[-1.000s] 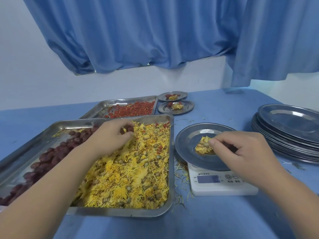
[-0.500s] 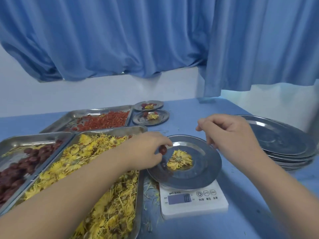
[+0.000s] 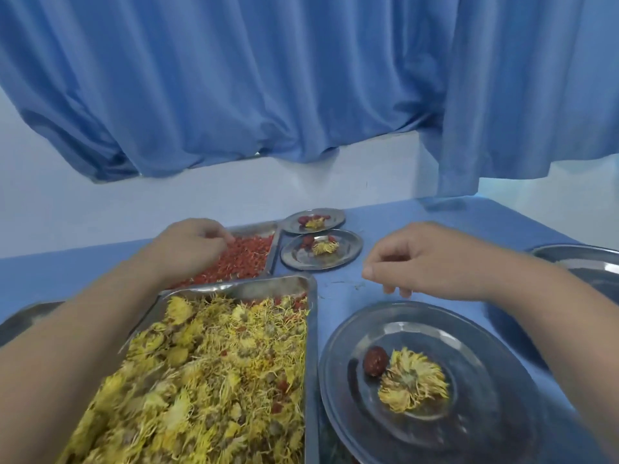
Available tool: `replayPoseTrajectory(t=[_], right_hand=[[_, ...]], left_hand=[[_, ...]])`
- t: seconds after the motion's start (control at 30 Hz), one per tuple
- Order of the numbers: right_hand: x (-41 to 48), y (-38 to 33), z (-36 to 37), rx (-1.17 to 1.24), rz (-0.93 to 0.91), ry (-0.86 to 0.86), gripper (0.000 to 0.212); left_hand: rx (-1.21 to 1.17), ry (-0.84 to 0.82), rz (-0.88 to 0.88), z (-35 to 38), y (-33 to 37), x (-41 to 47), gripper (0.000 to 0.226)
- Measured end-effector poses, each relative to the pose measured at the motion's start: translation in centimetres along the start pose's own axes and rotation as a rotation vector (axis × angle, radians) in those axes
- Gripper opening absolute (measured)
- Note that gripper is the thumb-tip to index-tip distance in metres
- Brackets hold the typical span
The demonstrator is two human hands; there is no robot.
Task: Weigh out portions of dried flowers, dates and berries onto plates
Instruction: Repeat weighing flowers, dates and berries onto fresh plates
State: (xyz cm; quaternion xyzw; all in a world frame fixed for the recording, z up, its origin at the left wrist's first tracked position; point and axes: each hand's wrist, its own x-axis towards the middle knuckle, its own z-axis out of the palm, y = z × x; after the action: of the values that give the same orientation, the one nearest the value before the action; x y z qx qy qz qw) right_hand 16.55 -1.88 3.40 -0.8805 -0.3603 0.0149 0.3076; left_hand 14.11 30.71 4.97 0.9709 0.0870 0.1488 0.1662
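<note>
Left hand (image 3: 187, 249) over red berries (image 3: 248, 259) in far tray, fingertips bunched among them, grasp not discernible, dried flowers (image 3: 217, 363) in nearer tray, near plate (image 3: 469, 333) carrying one date (image 3: 375, 360) touching one flower (image 3: 412, 380), right hand (image 3: 432, 259) above table beyond plate, fingers loosely curled, empty.
</note>
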Motion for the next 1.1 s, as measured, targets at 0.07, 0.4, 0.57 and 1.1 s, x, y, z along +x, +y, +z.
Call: replayPoseTrajectory(t=[0.07,0.4,0.57,1.1], right_hand=[[0.5,1.0,0.4,-0.030,0.025,-0.022,0.027],[1.2,3.3,0.3,-0.030,0.068,0.003,0.029],[1.4,3.2,0.2,-0.038,0.036,0.082,0.029],[1.1,2.9,-0.2,-0.044,0.067,0.097,0.033]], left_hand=[[0.040,-0.023,-0.061,0.9,-1.9,1.8,0.018],[0.210,-0.263,-0.106,8.1,-3.9,8.0,0.021],[0.223,-0.409,-0.166,9.5,-4.2,9.3,0.021],[0.370,-0.334,-0.176,9.8,-4.1,10.5,0.014]])
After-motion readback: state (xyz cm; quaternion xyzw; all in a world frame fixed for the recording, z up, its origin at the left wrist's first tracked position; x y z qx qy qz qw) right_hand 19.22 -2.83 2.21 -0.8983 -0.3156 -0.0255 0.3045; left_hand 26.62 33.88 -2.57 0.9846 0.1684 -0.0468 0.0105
